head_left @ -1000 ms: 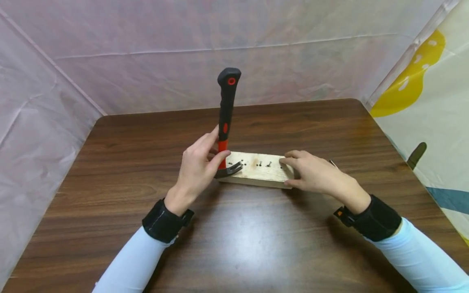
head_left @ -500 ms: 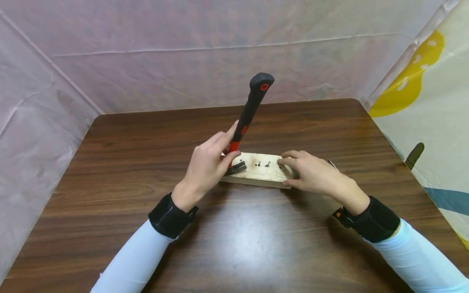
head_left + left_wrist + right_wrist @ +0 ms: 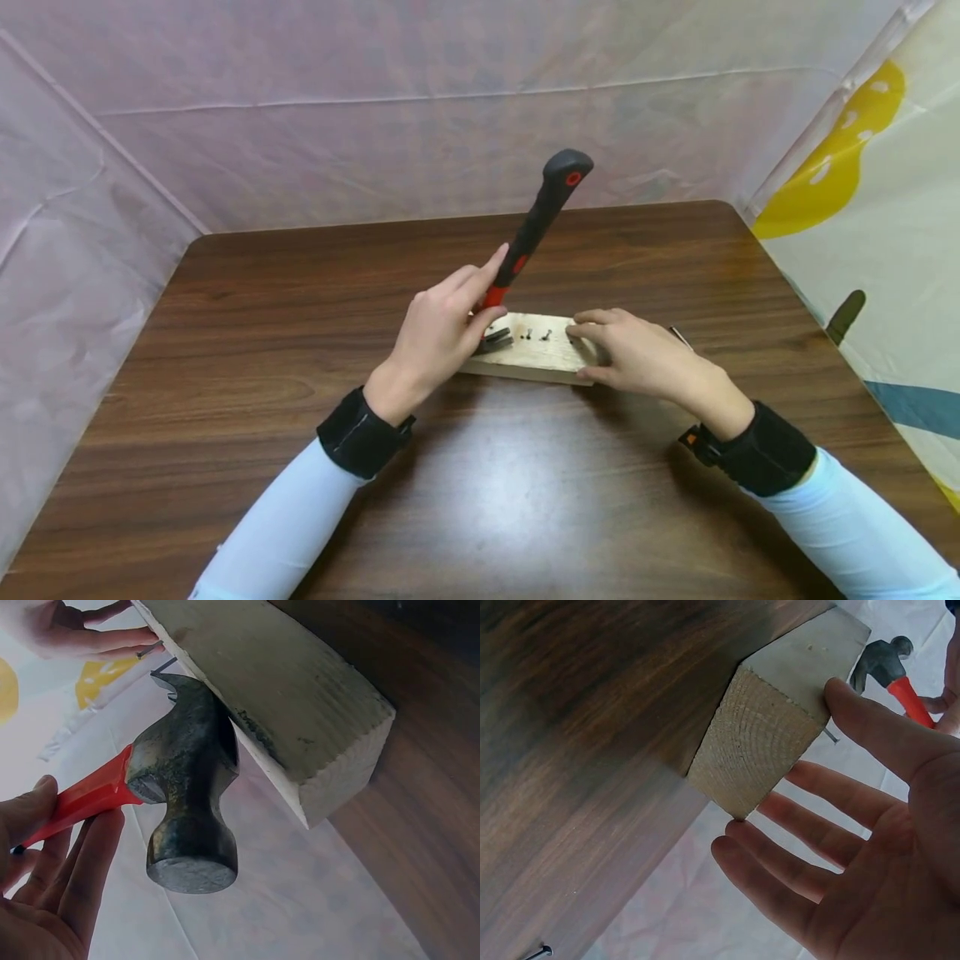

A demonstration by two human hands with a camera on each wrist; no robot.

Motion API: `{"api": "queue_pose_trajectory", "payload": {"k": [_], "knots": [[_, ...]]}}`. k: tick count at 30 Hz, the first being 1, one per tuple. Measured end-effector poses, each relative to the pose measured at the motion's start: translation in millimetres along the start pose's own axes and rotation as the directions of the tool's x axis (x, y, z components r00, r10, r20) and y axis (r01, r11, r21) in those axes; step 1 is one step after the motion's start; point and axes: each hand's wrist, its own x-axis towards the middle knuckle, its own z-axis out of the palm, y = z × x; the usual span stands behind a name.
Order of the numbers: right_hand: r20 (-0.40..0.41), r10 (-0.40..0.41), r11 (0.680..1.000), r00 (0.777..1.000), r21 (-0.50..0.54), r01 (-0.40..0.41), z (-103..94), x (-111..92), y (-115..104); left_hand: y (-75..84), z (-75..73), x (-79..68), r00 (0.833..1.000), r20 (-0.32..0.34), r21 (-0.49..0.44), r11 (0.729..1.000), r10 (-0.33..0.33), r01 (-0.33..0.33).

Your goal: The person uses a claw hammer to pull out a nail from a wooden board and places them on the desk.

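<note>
Hammer point(image 3: 529, 240) partly hidden behind left hand point(image 3: 444, 327), head view.

The person wears smooth, close-fitting, pale blue sleeves with a few faint creases. The left sleeve point(image 3: 281, 521), on the side of the desk's point(image 3: 247, 333) left edge, looks almost white along its length. The right sleeve point(image 3: 855, 517), toward the right edge, is a clearer light blue. Each wrist carries a broad, matte black band: the left band point(image 3: 358, 433) shows a thin pale line across it, and the right band point(image 3: 776, 450) has a small dark module point(image 3: 705, 446) with an orange mark. Both the left hand point(image 3: 442, 325) and right hand point(image 3: 641, 352) are bare.
</note>
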Motion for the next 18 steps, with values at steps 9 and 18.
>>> {"api": "queue_pose_trajectory", "payload": {"k": [9, 18], "knots": [[0.0, 0.008, 1.0, 1.0, 0.009, -0.008, -0.5, -1.6, -0.2, 3.3, 6.7, 7.1, 0.999, 0.011, 0.013, 0.999, 0.033, -0.033], [0.003, 0.007, 1.0, 1.0, 0.009, -0.007, 1.3, -1.6, 0.6, 4.9, 11.3, 11.6, 0.999, 0.03, 0.027, 0.999, 0.037, -0.038]]}}
